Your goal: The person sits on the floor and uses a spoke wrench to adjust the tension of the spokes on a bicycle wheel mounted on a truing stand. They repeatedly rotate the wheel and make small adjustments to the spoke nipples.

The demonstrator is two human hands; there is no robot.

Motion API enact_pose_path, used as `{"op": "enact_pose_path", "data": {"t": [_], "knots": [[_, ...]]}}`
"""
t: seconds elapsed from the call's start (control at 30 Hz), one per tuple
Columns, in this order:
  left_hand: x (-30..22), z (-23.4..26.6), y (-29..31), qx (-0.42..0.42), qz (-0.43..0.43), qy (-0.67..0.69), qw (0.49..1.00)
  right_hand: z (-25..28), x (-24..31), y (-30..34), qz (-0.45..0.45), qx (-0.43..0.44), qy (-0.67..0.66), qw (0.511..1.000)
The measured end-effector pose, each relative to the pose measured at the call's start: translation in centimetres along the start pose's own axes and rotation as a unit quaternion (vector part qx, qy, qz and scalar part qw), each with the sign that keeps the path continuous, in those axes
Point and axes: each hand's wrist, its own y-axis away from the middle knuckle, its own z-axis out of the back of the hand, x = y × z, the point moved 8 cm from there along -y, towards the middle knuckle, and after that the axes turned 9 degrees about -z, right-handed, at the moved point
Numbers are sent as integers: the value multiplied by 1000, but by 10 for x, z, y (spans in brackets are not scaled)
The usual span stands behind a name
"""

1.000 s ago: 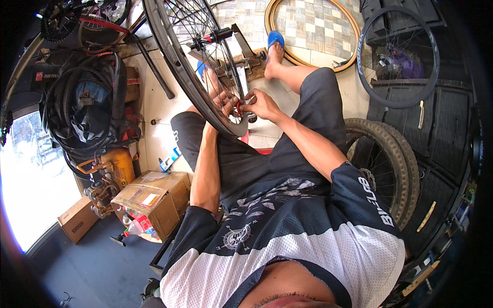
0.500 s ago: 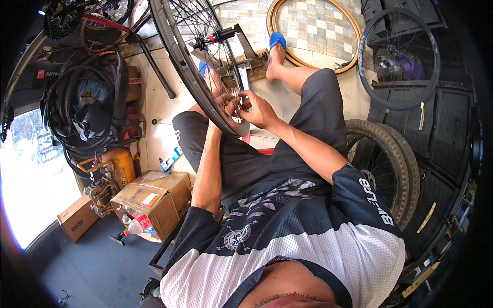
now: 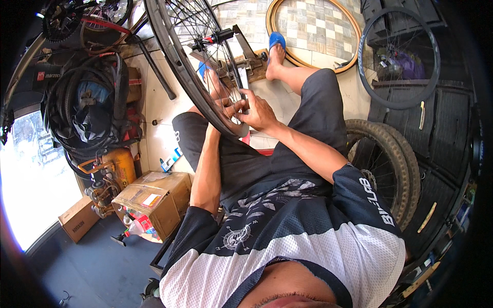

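A black-rimmed bicycle wheel [image 3: 181,65] with dark spokes stands between my knees, its red-and-black hub [image 3: 213,39] in a metal wheel stand [image 3: 248,54] on a wooden base. My left hand [image 3: 229,108] reaches in from behind the lower rim, its fingers among the spokes and partly hidden by the rim. On the right side of the wheel, my right hand [image 3: 260,114] has its fingers curled together at the spokes near the rim. Its fingertips meet those of my left hand. Whatever small part sits between the fingers cannot be made out.
A cardboard box [image 3: 154,197] and an orange tank [image 3: 120,167] stand at left, below hanging black tyres [image 3: 87,97]. Tan-walled tyres [image 3: 354,46] lie on the floor ahead. Knobby-tyred wheels [image 3: 398,169] lean at right beside a black cabinet [image 3: 441,133], under another rim [image 3: 363,66].
My left fingers have shifted and stretched toward my right hand. The right fingers have moved slightly at the spokes. The wheel's rim sits a touch farther left at the top.
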Motion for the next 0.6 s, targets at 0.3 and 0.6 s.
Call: {"op": "enact_pose_path", "data": {"t": [0.3,0.6], "knots": [[-6,26,-3,-204,159,25,966,-31,-47,-1,-98,196,-304,927],[13,-15,-10,-122,135,247,952,-33,-29,6,-210,303,-410,834]]}}
